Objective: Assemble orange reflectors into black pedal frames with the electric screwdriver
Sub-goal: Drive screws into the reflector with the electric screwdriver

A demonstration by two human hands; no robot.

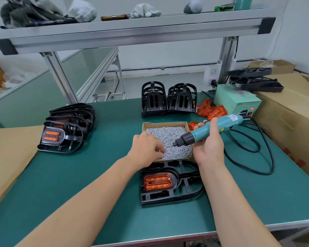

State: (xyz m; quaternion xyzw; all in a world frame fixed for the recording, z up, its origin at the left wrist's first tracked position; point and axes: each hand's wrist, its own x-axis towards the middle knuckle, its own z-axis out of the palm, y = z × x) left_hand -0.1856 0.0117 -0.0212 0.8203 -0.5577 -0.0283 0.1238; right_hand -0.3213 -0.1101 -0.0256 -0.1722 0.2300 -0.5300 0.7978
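Fingers (158,154) of the left hand (146,150) are curled among boxed screws (169,134) — the electric screwdriver (223,123) is gripped in the right hand (210,148). A loosely pinched screw could be lost in the pedal frame (168,197) just beside.

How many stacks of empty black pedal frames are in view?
3. Two upright stacks of empty black plastic pedal frames side by side behind the cardboard screw box; a third pile far right.

Left hand (146,150) and right hand (209,148) bare (forearms too, as far as seen).
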